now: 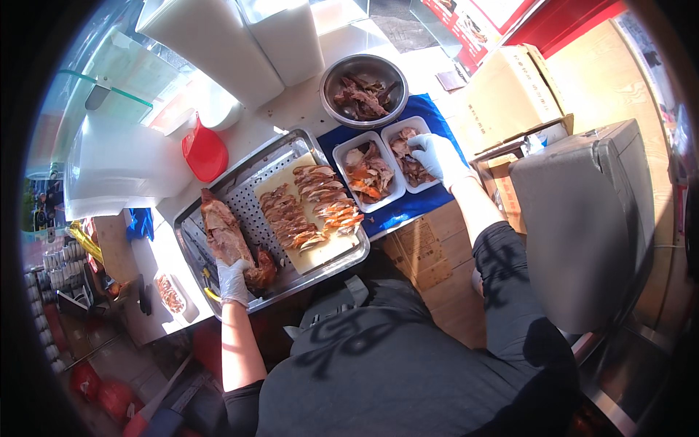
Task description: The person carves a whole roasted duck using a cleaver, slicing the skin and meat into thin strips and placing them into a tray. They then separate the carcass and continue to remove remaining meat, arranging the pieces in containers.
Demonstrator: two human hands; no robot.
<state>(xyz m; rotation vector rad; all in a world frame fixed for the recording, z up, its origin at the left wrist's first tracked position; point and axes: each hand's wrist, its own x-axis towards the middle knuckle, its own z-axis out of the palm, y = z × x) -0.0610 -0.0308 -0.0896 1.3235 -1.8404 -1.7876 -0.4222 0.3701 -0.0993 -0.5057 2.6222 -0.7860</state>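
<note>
My left hand [233,281], in a thin clear glove, grips the near end of a partly carved roast bird carcass [225,232]. The carcass lies along the left side of a perforated metal tray [235,191]. To its right, a pale cutting board [330,251] sits in the tray, bearing two rows of sliced roast meat [327,199]. My right hand [439,158], gloved too, reaches over the right-hand white plastic container [423,188] with its fingertips at the meat pieces. Whether it pinches a piece is unclear. A second white container [377,206] beside it holds skin and meat scraps.
Beyond the containers stands a metal bowl [327,104] of bony scraps, partly on a blue cloth [437,114]. Tall white container stacks [207,49] and a red plastic scoop [205,153] are at the back left. At right are a cardboard box [508,98] and a bulky grey case [579,229].
</note>
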